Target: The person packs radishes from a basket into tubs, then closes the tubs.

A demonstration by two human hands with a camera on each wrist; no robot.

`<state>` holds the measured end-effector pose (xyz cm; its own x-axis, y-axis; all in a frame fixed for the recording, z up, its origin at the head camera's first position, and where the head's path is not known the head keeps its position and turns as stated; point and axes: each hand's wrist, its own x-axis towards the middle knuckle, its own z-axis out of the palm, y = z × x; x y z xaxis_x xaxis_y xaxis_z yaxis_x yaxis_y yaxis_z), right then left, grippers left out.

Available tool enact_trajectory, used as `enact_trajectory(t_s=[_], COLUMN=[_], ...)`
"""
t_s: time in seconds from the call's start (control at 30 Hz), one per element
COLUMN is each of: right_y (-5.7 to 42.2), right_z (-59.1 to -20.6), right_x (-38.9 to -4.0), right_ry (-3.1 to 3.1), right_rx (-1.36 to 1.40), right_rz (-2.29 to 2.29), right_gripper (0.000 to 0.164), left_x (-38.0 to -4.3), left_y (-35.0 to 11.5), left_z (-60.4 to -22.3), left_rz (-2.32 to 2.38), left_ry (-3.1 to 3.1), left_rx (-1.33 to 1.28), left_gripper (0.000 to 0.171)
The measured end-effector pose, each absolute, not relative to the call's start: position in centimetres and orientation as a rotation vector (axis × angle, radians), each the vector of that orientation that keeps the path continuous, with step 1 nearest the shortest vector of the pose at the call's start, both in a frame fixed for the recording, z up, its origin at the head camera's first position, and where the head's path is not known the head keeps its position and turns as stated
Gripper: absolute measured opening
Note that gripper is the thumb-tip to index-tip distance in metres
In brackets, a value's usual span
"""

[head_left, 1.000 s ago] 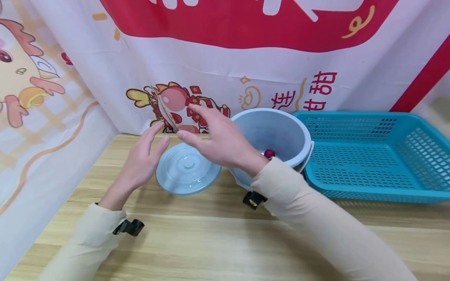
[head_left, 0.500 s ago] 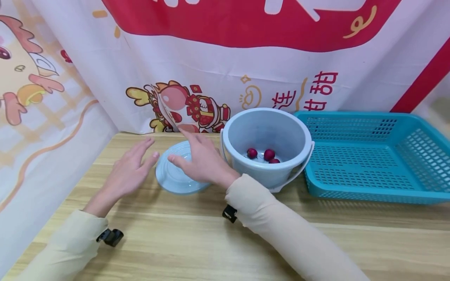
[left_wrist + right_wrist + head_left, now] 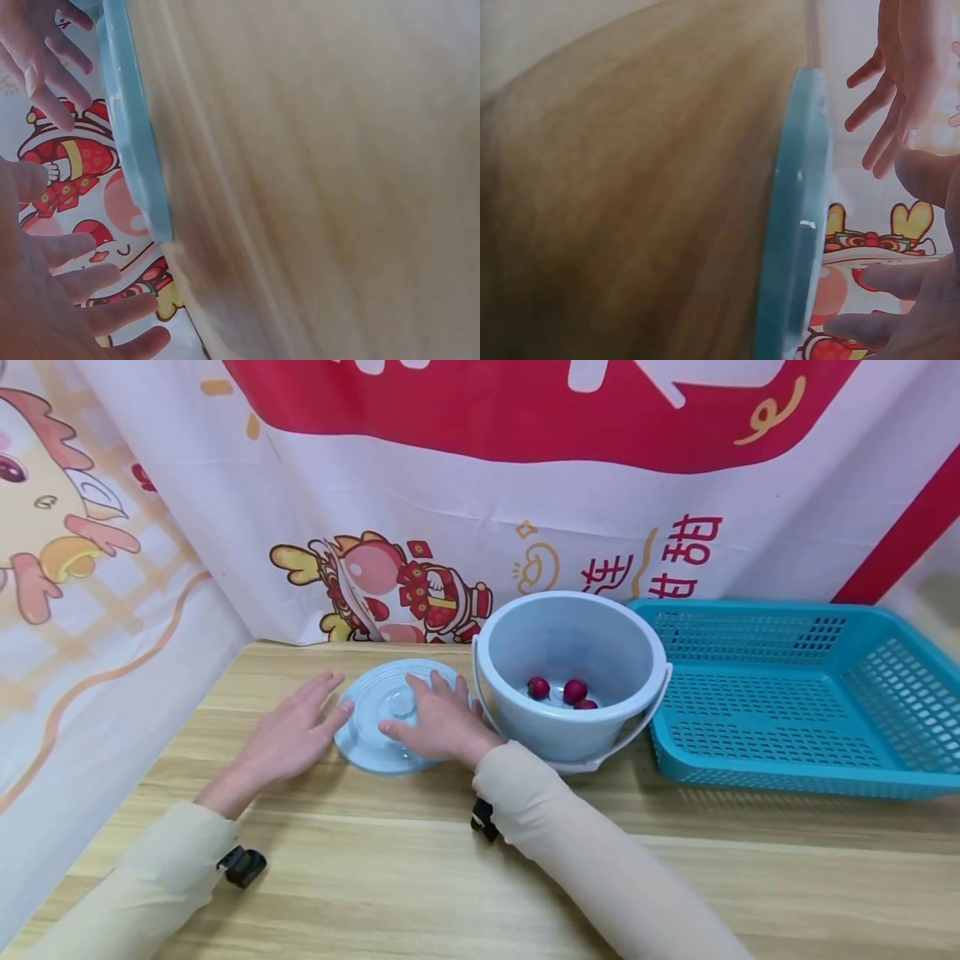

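A pale blue round lid (image 3: 375,739) lies on the wooden table. My left hand (image 3: 288,735) is at its left edge with the fingers spread. Over the lid's right part is my right hand (image 3: 438,718), fingers apart and holding nothing; it covers some of the rim. In the left wrist view, the left hand (image 3: 56,292) has straight, separate fingers beside the lid's edge (image 3: 135,127). The right wrist view shows the right hand (image 3: 915,300) above the lid (image 3: 791,217). Right of the lid stands a pale blue bucket (image 3: 562,739) with small round dark red radishes (image 3: 575,691) on its bottom.
A teal perforated plastic basket (image 3: 765,714) stands right of the bucket. The bucket's handle (image 3: 637,727) hangs down its front. Behind the table is a printed white and red cloth (image 3: 450,502). Bare table (image 3: 375,877) shows in front.
My right hand has come left and down from in front of the bucket to over the lid, uncovering the radishes. The left hand has dropped lower beside the lid.
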<state>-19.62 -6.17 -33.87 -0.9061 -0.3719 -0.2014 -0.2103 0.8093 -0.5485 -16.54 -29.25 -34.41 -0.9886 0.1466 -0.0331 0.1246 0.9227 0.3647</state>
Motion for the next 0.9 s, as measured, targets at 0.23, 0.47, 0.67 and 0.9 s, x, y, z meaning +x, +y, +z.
enact_trajectory(t_s=[0.23, 0.47, 0.67, 0.9], right_y=[-6.2, -6.4, -6.7, -7.2], right_z=[-34.7, -35.1, -35.3, -36.6], right_x=[-20.0, -20.4, -20.7, -21.5], right_ry=[2.671, 2.664, 2.651, 2.623], right_rx=[-0.413, -0.369, -0.359, -0.435], right_rz=[-0.753, -0.754, -0.734, -0.727], right_gripper=[0.084, 0.083, 0.083, 0.083], left_x=[-16.9, -17.3, -17.4, -17.5], left_y=[-28.8, -28.5, -28.3, -28.5], left_z=[-35.0, -35.2, -35.4, -35.3], left_rz=[0.552, 0.576, 0.577, 0.562], left_ry=[2.982, 2.959, 2.94, 2.937], left_rx=[0.204, 0.222, 0.225, 0.224], left_gripper=[0.075, 0.074, 0.074, 0.074])
